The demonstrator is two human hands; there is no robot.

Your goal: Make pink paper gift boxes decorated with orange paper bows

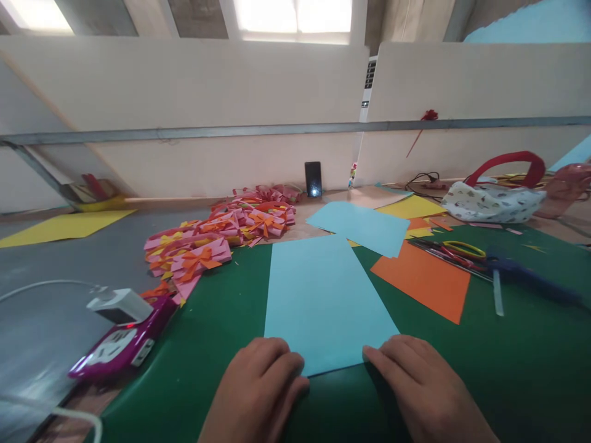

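A light blue sheet of paper (323,295) lies on the green mat (226,351) in front of me, its near edge slightly slanted. My left hand (263,381) grips its near left corner, with the fingers curled over the edge and the thumb beneath. At the near right corner, my right hand (415,375) pinches the paper between thumb and fingers. Just behind, a second light blue sheet (369,227) overlaps the far edge. An orange sheet (425,280) lies to the right.
Pink and orange paper bows (198,258) are heaped at the left. A purple power strip (124,344) with a white charger (122,306) sits near left. Scissors (464,249) and a blue glue gun (530,277) lie right. A phone (313,179) leans against the back panel.
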